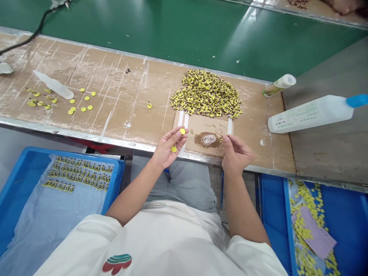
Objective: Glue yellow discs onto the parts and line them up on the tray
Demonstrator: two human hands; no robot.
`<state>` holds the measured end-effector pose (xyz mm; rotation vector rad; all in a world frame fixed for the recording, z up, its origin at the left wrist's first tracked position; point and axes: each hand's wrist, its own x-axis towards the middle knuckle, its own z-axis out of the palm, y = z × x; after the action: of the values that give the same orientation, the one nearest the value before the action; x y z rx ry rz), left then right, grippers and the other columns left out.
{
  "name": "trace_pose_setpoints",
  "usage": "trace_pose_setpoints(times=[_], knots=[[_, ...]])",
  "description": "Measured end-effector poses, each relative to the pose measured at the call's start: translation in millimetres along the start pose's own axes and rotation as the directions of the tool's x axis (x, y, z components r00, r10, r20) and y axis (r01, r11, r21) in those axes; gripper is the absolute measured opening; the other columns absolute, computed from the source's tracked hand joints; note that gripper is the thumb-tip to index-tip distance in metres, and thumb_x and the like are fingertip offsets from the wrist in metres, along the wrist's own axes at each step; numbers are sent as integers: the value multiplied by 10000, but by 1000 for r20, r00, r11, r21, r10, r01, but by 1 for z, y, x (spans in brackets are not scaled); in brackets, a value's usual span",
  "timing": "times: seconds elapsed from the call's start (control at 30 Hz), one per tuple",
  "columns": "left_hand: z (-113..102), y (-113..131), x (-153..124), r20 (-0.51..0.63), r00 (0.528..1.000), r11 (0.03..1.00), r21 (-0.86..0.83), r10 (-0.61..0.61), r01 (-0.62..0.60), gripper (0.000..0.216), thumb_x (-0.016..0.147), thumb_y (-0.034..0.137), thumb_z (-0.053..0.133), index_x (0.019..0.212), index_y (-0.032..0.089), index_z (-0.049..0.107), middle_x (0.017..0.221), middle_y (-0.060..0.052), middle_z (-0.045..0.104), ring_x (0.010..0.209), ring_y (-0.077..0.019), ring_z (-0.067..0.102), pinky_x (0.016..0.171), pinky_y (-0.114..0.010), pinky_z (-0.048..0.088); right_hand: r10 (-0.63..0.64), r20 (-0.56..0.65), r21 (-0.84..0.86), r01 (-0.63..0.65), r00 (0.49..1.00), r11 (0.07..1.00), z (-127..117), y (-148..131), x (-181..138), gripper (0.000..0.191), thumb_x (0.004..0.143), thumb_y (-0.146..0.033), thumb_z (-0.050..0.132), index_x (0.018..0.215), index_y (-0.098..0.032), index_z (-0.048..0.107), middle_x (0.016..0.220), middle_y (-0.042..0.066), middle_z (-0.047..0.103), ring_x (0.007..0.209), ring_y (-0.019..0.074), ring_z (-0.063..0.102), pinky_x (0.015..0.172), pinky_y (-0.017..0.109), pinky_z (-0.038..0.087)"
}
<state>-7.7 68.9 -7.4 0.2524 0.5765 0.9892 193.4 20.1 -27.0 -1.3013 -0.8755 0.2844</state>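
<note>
Two yellow discs (pixel 182 131) are in the left hand (pixel 167 149) as I watch over the bench from the head view, the only one there is. One is pinched between thumb and forefinger, face up, at the fingertips; the lower disc (pixel 174 149) rests against the other, curled fingers. The right hand (pixel 237 157) has its thumb and forefinger together on a small piece (pixel 221 139), just beside a patch of clear gel (pixel 209 139) on a cardboard sheet (pixel 198 122). That piece is so tiny and so covered by the fingers that I can't fairly tell its shape, only that a bit of yellow shows.

To my eye the discs are light and fairly stiff, likely smooth plastic, so they could skid if squeezed off-centre. I'd take one by opposite edges of the rim and leave the flat face free. The small piece looks lighter again and perhaps easy to snap at its thin parts; I'd hold it by its thickest bit, gently, with fingertips dry, since the gel looks wet and slick.

Beyond the sheet sits a heap of small yellow-and-dark pieces (pixel 205 94), tangled enough, I'd guess, that one could drag its neighbours along. More loose discs (pixel 86 98) lie well off to the left.
</note>
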Motion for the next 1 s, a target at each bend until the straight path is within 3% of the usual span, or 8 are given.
trace_pose_setpoints(times=[0.13, 0.23, 0.37, 0.6, 1.0], knots=[[9, 1, -13, -31, 998, 997, 44, -63, 65, 182, 792, 171, 697, 972, 160, 723, 965, -42, 739, 760, -61, 693, 672, -106, 542, 140, -87, 154, -126, 986, 980, 11, -32, -4, 162, 688, -245, 813, 819, -194, 732, 782, 14, 740, 762, 165, 714, 782, 335, 591], [16, 1, -24, -21, 993, 992, 61, -113, 114, 217, 791, 222, 711, 1001, 171, 716, 964, -37, 739, 719, -55, 684, 521, -77, 488, 183, -48, 175, -172, 982, 969, 24, -61, -12, 164, 693, -258, 813, 820, -196, 730, 778, 14, 744, 773, 175, 724, 751, 323, 606], [22, -2, -35, -31, 990, 987, 85, -136, 138, 241, 769, 249, 737, 999, 179, 719, 988, -47, 743, 764, -85, 701, 558, -102, 512, 205, 48, 178, -210, 978, 961, 42, -84, -26, 158, 697, -249, 813, 822, -192, 734, 801, 21, 752, 753, 179, 729, 724, 313, 620], [25, -3, -42, 0, 994, 988, 108, -112, 112, 268, 755, 266, 752, 1004, 169, 729, 982, -48, 748, 850, -120, 712, 680, -149, 545, 219, 126, 172, -239, 967, 956, 54, -89, -40, 164, 701, -230, 808, 845, -188, 740, 835, 24, 756, 745, 195, 732, 729, 347, 639], [24, -4, -42, 5, 995, 991, 88, -98, 97, 256, 750, 247, 755, 990, 158, 738, 992, -59, 748, 846, -119, 712, 772, -174, 547, 166, 93, 78, -173, 982, 982, 56, -86, -46, 192, 701, -289, 811, 846, -180, 748, 841, 37, 756, 750, 212, 732, 756, 381, 643]])
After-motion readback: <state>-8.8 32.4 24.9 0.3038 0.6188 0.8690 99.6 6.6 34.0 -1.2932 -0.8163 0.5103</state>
